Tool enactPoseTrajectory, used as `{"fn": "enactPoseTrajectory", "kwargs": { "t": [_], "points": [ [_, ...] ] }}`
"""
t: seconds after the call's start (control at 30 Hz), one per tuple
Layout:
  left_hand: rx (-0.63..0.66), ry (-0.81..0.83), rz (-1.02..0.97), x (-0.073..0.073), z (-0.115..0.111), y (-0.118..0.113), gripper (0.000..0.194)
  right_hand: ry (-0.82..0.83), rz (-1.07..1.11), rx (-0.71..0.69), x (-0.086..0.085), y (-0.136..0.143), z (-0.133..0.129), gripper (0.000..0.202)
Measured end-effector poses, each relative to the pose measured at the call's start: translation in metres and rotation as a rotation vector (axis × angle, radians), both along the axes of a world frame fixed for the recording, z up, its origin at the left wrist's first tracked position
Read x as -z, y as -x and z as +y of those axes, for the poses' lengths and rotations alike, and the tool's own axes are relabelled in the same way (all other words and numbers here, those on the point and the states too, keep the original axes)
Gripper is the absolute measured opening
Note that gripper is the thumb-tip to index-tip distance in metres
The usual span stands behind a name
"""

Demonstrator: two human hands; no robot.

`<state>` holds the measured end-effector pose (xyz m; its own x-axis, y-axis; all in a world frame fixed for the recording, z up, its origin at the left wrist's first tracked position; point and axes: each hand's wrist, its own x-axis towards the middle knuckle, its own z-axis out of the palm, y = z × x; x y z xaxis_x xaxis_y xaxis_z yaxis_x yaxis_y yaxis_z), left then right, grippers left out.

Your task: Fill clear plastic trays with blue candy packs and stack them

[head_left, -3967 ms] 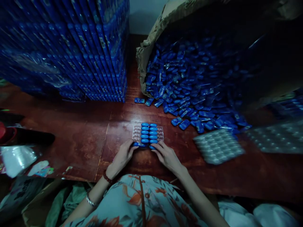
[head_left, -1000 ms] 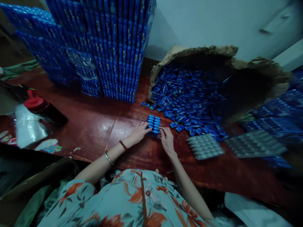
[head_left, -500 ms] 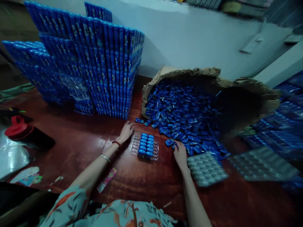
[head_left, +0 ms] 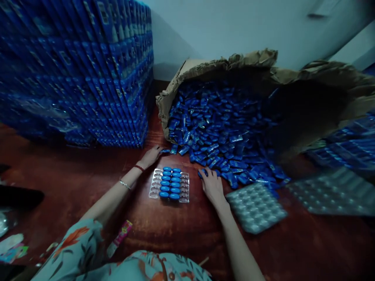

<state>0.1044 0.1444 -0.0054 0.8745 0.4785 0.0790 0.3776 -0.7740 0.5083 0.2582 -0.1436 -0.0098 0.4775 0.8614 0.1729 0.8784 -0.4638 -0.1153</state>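
Observation:
A clear plastic blister tray [head_left: 154, 187] lies on the table in front of me, its two middle columns filled with shiny blue oval pieces [head_left: 175, 185]. The outer columns hold none. Beyond its far left corner, my left hand [head_left: 150, 157] has its fingertips closed on the end of a small blue wrapped packet [head_left: 165, 151]. To the right of the tray, my right hand [head_left: 212, 186] curls its fingers over another small blue packet [head_left: 200, 172] at the edge of the loose pile [head_left: 234, 164]. My palm hides part of that packet.
A torn cardboard box [head_left: 175, 80] on its side spills blue packets onto the table. Tall stacks of blue packs [head_left: 117, 86] stand at left. Two empty moulded trays [head_left: 256, 208] lie at right, and a pink wrapper [head_left: 123, 232] is near my left forearm.
The view has shifted closer to the table. My left hand has reached forward to a blue packet near the box. My right hand has turned palm-down over the packets at the pile's edge.

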Motion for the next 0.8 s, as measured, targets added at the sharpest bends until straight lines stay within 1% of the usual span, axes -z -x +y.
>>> {"fn": "enactPoseTrajectory", "kwargs": {
  "t": [0.1, 0.2, 0.27, 0.3, 0.37, 0.43, 0.5, 0.57, 0.6, 0.63, 0.67, 0.73, 0.8],
  "points": [
    [0.025, 0.022, -0.034, -0.007, -0.011, 0.030, 0.026, 0.103, -0.082, 0.000, -0.002, 0.004, 0.016, 0.032],
    [0.014, 0.128, -0.167, -0.021, -0.025, 0.063, 0.020, 0.116, -0.071, 0.009, -0.005, 0.000, 0.027, 0.025],
    [-0.014, 0.164, -0.246, -0.031, -0.035, 0.080, 0.017, 0.051, -0.030, 0.038, -0.008, -0.006, 0.031, 0.026],
    [-0.030, 0.155, -0.267, -0.035, -0.040, 0.087, 0.016, -0.010, 0.005, 0.060, -0.010, -0.009, 0.032, 0.027],
    [-0.030, 0.126, -0.291, -0.040, -0.050, 0.095, 0.015, -0.194, 0.117, 0.102, -0.013, -0.014, 0.032, 0.030],
    [0.007, 0.101, -0.272, -0.039, -0.058, 0.098, 0.014, -0.404, 0.309, 0.121, -0.013, -0.014, 0.031, 0.032],
    [0.053, 0.060, -0.213, -0.033, -0.063, 0.096, 0.018, -0.574, 0.569, 0.130, -0.010, -0.007, 0.030, 0.036],
    [0.082, -0.020, -0.149, -0.027, -0.066, 0.093, 0.022, -0.670, 0.803, 0.134, -0.003, 0.005, 0.028, 0.041],
    [0.097, -0.067, -0.119, -0.025, -0.066, 0.090, 0.023, -0.692, 0.871, 0.125, 0.000, 0.012, 0.027, 0.042],
    [0.118, -0.110, -0.088, -0.024, -0.066, 0.088, 0.023, -0.694, 0.890, 0.101, 0.004, 0.019, 0.025, 0.040],
    [0.143, -0.150, -0.058, -0.025, -0.066, 0.086, 0.024, -0.680, 0.861, 0.069, 0.006, 0.025, 0.024, 0.036],
    [0.201, -0.213, 0.000, -0.030, -0.065, 0.082, 0.023, -0.626, 0.727, -0.011, 0.008, 0.032, 0.021, 0.030],
    [0.258, -0.246, 0.056, -0.039, -0.064, 0.079, 0.022, -0.556, 0.599, -0.122, 0.006, 0.035, 0.019, 0.032]
  ]
}}
